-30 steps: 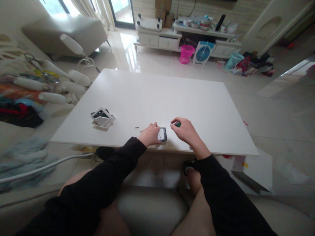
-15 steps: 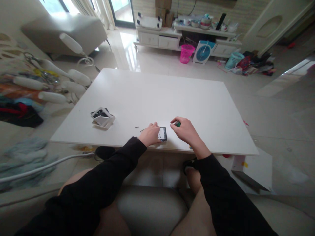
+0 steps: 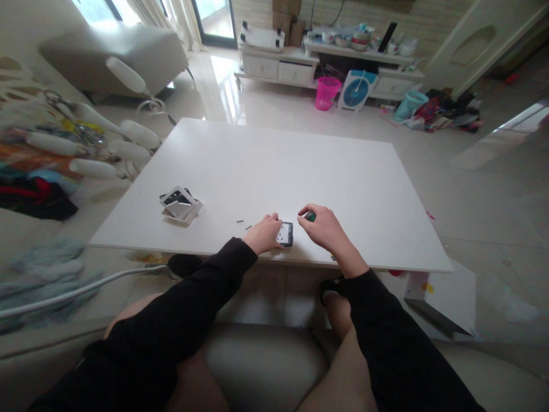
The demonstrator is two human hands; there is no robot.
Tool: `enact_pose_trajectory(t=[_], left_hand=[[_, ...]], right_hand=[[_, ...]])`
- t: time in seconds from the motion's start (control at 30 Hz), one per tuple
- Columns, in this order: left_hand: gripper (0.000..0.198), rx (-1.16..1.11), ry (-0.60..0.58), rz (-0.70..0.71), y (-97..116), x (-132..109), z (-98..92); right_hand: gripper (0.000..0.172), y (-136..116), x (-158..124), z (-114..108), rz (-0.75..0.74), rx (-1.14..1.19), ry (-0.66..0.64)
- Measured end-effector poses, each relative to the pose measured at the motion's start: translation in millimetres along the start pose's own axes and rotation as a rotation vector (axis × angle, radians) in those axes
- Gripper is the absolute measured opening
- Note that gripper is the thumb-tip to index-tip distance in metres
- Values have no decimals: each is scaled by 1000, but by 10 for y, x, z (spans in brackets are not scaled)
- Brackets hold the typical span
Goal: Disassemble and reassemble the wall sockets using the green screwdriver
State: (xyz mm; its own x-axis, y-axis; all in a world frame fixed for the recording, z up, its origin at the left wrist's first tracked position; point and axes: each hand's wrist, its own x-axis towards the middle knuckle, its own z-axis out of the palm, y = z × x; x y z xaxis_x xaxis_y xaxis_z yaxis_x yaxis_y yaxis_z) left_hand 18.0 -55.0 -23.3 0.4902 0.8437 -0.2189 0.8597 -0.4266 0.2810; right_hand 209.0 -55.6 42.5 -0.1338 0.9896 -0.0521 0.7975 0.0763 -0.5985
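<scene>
At the near edge of the white counter (image 3: pixel 309 171), I have the left grip (image 3: pixel 265 233) clamped on a slotted white panel (image 3: pixel 286 233); to its right, my right grip (image 3: pixel 318 225) is closed round a green object (image 3: pixel 310 216). Left lie two dark slivers (image 3: pixel 239 221), then stacked frames (image 3: pixel 182 210).

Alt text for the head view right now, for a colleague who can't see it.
A person's left hand holds a small white-faced, dark-rimmed device by the near edge of a white table, while the right hand holds a green object to its right. Further left lie two thin dark pieces and some stacked frames.
</scene>
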Motion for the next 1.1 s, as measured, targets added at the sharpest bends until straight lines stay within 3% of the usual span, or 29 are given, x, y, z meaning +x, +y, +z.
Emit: enact_pose_trajectory(t=[0.33,0.5,0.53,0.63,0.7,0.87,1.1], left_hand=[[48,12,-6,2,33,-11,25],[86,-59,-7,4,-109,18,-70],[84,-83,4,-23,-183,21,-117],[39,-92,61,-143,-447,11,-256],[25,-62,52,-223,-604,-13,-300],[25,-10,-19,-329,-787,-74,-140],[26,33,-36,-302,-877,-96,179]], right_hand=[[15,-5,-1,-7,6,17,-9],[17,-3,-5,-13,12,19,-15],[17,0,-7,-15,12,20,-15],[17,16,-11,-21,12,22,-12],[16,27,-12,-25,10,22,-10],[16,27,-12,-38,9,23,-8],[14,15,-18,-54,-3,46,-6]])
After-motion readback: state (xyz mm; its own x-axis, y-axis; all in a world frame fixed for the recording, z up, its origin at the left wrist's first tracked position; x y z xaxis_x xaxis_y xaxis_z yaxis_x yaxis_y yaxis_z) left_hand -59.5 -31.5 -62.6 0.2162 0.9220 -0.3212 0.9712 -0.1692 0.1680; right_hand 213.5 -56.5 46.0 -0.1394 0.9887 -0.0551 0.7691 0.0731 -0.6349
